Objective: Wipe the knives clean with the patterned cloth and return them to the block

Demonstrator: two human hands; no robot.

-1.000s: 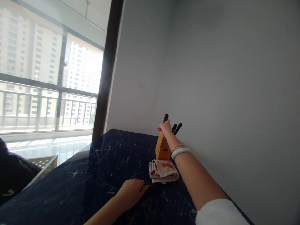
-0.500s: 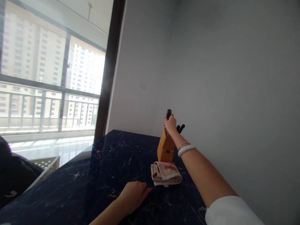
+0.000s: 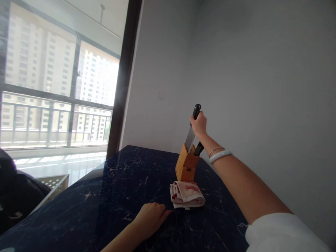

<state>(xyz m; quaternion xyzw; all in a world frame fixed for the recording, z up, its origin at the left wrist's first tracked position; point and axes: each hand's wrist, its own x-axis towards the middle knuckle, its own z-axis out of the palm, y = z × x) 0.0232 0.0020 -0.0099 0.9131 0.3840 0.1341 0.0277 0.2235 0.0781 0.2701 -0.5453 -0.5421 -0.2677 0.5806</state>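
Up high, a big kitchen knife (image 3: pixel 190 138) with a wide steel blade and a black handle sits in the right hand (image 3: pixel 198 125). That hand is shut tight around the handle, and the blade points down. Holding it this way keeps the fingers on the safe part, with the sharp metal below the fist.

Right under the hand is a wooden knife block (image 3: pixel 186 167). The low end of the blade meets the top of the block, but it is hard to tell if the tip is inside a slot. Another black knife handle (image 3: pixel 199 148) pokes out of the block, just beside the blade.

The left hand (image 3: pixel 150 220) lies on the counter, far below the right hand. It is loose and holds nothing. Between the two hands, but nearer the left one, sits a folded red and white towel (image 3: pixel 187 194), just in front of the block.

The dark marble counter (image 3: pixel 105 210) runs under both hands. To the right of the raised arm, a gray wall (image 3: pixel 262 87) stands close, so there is little room that way. Above the right hand there is plenty of room to lift. Its wrist wears a pale bangle (image 3: pixel 220 156).
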